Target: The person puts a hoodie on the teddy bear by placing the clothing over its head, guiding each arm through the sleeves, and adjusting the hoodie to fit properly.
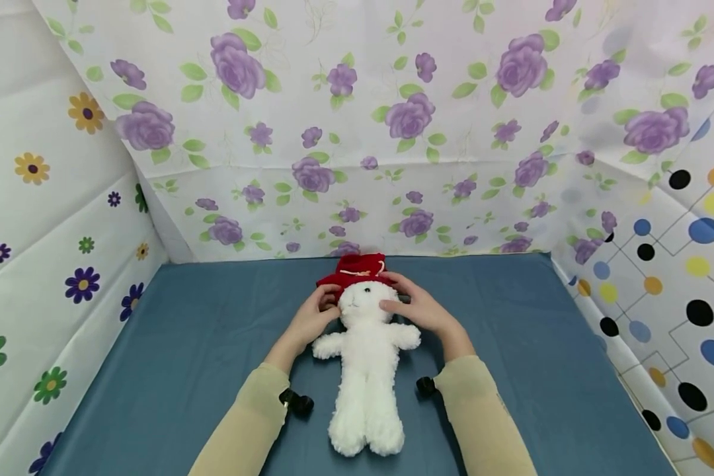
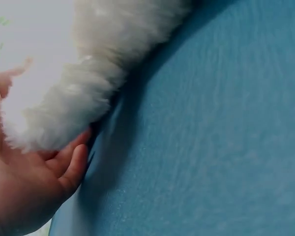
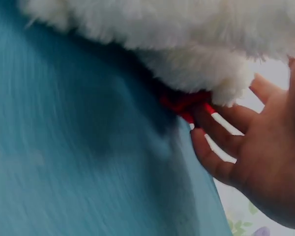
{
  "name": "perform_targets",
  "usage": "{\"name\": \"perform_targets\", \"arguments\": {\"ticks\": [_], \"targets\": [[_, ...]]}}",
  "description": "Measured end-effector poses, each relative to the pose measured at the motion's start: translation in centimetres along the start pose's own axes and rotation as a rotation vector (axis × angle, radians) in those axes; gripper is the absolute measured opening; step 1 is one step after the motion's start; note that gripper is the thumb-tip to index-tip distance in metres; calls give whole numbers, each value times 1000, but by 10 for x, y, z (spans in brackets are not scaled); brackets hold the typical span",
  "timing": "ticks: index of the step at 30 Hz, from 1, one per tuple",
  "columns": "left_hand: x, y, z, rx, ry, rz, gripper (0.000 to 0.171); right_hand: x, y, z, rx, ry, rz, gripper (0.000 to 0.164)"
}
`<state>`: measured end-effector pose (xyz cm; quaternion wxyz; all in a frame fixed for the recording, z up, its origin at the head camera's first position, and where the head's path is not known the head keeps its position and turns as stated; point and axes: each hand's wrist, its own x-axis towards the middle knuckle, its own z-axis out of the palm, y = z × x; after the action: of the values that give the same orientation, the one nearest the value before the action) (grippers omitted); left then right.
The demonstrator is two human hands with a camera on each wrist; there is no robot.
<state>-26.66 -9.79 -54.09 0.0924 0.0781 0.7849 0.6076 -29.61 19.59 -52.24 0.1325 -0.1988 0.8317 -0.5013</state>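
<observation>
A white plush toy (image 1: 365, 357) lies on its back, head away from me, arms spread and legs toward me. On its head sits a red hat (image 1: 357, 268) with a white cord. My left hand (image 1: 312, 320) grips the hat's left edge beside the toy's cheek, fingers bent. On the other side my right hand (image 1: 425, 307) holds the hat's brim with its fingers, the thumb lying on the toy's face. In the right wrist view, red fabric (image 3: 187, 104) shows at the fingertips. The toy's fluffy arm (image 2: 73, 108) hides part of my left hand in the left wrist view.
A blue cloth (image 1: 214, 344) covers the table. Behind it hangs a white curtain (image 1: 333, 211) with purple roses. Patterned sheets stand at both sides, flowers on the left sheet (image 1: 59, 264) and coloured dots on the right sheet (image 1: 672, 291).
</observation>
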Motion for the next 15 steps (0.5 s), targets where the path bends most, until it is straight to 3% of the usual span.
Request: {"name": "perform_targets", "arguments": {"ticks": [4, 9, 15], "targets": [[-8, -2, 0, 59, -62, 12, 63, -5, 3, 5, -61, 56, 7, 68], [-14, -7, 4, 128, -67, 37, 76, -8, 5, 8, -169, 141, -24, 55], [-19, -6, 9, 144, -26, 12, 80, -7, -1, 14, -204, 104, -40, 53]]}}
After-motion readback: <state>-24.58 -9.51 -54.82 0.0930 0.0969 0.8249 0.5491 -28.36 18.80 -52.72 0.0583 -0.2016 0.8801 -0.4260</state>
